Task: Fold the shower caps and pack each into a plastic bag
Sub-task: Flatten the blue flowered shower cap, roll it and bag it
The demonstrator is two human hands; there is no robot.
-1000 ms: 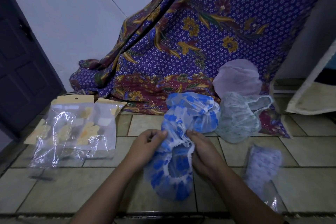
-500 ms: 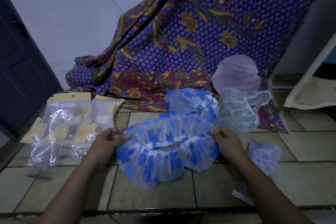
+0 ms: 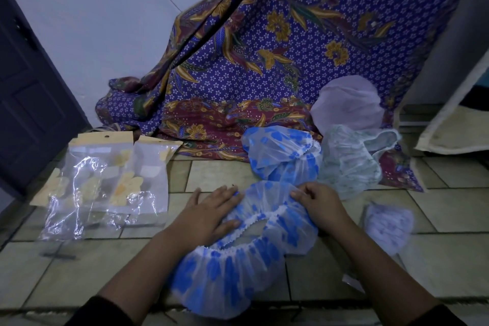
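Note:
A clear shower cap with blue blotches (image 3: 238,270) lies spread on the tiled floor in front of me, its elastic opening facing up. My left hand (image 3: 211,216) presses flat on its left side with straight fingers. My right hand (image 3: 321,202) pinches the cap's far right edge with curled fingers. A second blue-spotted cap (image 3: 283,153) sits just behind. A pale green cap (image 3: 349,164) and a pink cap (image 3: 348,106) lie further right. Clear plastic bags with yellow headers (image 3: 105,180) lie at the left.
A packed cap in a bag (image 3: 387,222) lies on the floor at the right. A purple floral cloth (image 3: 264,61) hangs behind the caps. A dark door (image 3: 29,100) stands at the left, a pale board (image 3: 449,119) leans at the right.
The cap was held stretched wide in the air between both hands; now it lies on the floor. My left hand has flattened onto it and my right hand has moved inward.

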